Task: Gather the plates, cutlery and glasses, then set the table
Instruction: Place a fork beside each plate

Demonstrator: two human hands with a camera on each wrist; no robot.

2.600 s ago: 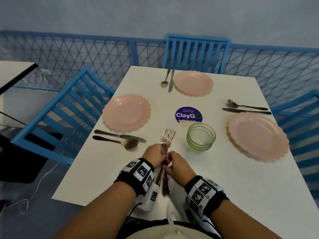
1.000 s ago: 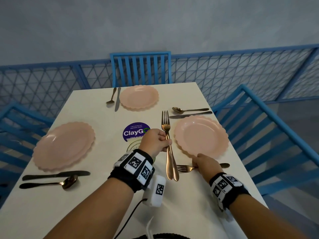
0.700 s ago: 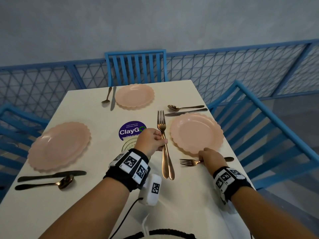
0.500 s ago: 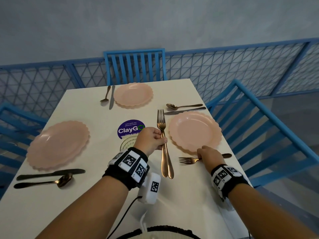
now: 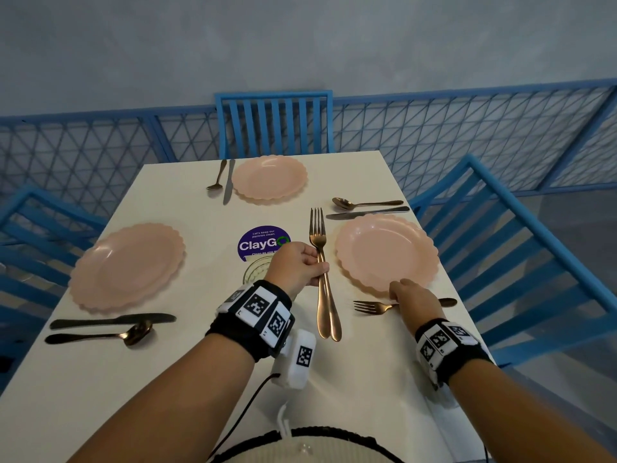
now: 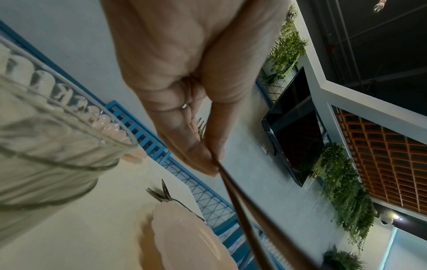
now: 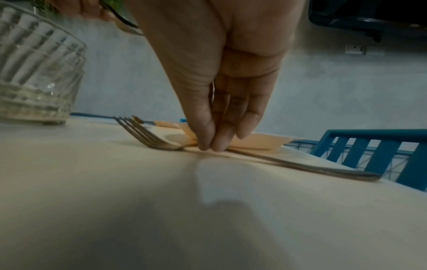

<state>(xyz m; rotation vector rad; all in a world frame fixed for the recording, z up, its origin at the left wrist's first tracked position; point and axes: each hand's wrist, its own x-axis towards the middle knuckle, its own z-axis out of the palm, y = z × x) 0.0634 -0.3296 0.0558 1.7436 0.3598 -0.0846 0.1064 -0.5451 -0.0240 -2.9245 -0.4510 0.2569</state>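
My left hand [image 5: 310,269] grips two copper forks [image 5: 323,282], tines pointing away, just left of the right pink plate [image 5: 385,252]. In the left wrist view, thumb and fingers [image 6: 208,160] clamp the fork handles [image 6: 242,210]. My right hand [image 5: 405,294] pinches the handle of a third fork [image 5: 372,307], which lies flat on the white table [image 5: 200,379] by the plate's near edge. The right wrist view shows the fingertips [image 7: 217,144] on this fork [image 7: 148,138]. A ribbed glass [image 5: 255,274] stands partly hidden under my left hand.
Two more pink plates sit at the left [image 5: 128,265] and far end [image 5: 269,178], each with a knife and spoon beside it. A spoon [image 5: 364,203] and knife [image 5: 367,213] lie beyond the right plate. Blue chairs [image 5: 521,248] and a mesh fence ring the table.
Both hands held the fork bundle together 2.6 s ago. My right hand has since taken one fork and laid it by the right plate; the left hand keeps two.
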